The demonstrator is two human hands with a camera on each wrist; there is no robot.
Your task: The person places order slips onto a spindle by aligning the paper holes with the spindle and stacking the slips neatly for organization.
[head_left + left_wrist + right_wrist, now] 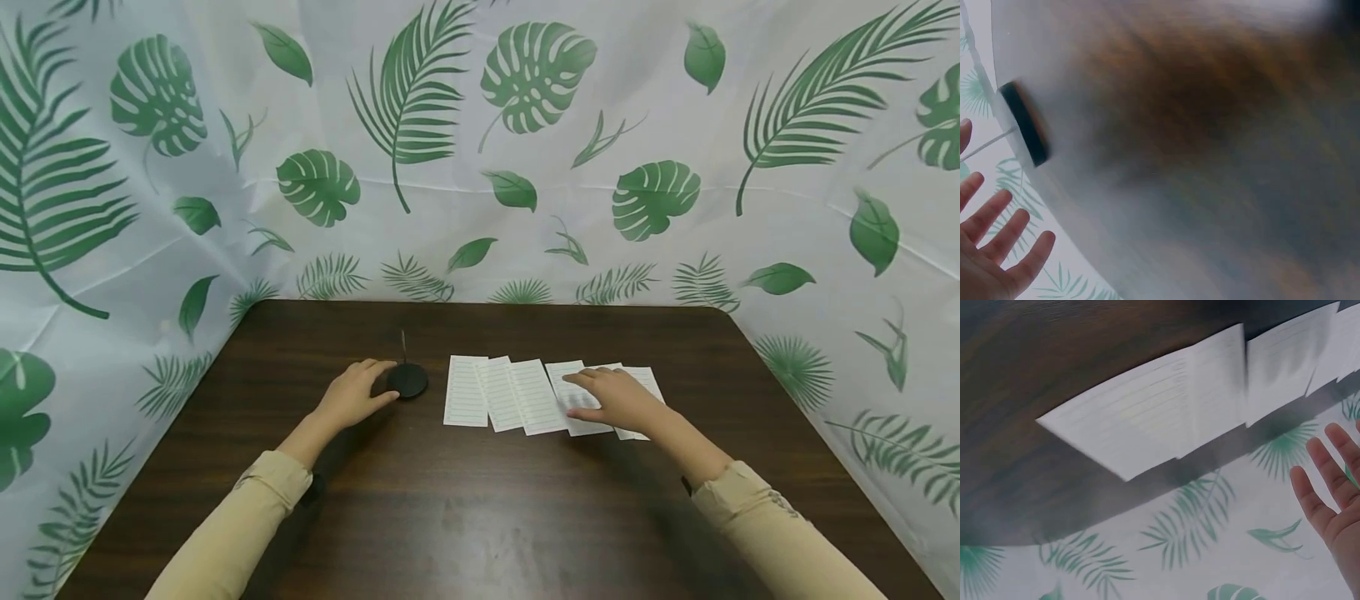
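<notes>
A glossy, dark brown, wood-grained tabletop (pixel 480 533) with rounded far corners spreads beneath the left hand (pixel 352 396) and the right hand (pixel 621 398). A white, creased, cloth-like backdrop (pixel 435 212) hangs beyond both hands and along the outer side of each. On it, a rounded, split green leaf print (pixel 318 187) shows beyond the left hand, and a similar broad, notched green leaf print (pixel 654 200) beyond the right hand. A large, feathery green frond print (pixel 24 204) stands outward of the left hand.
</notes>
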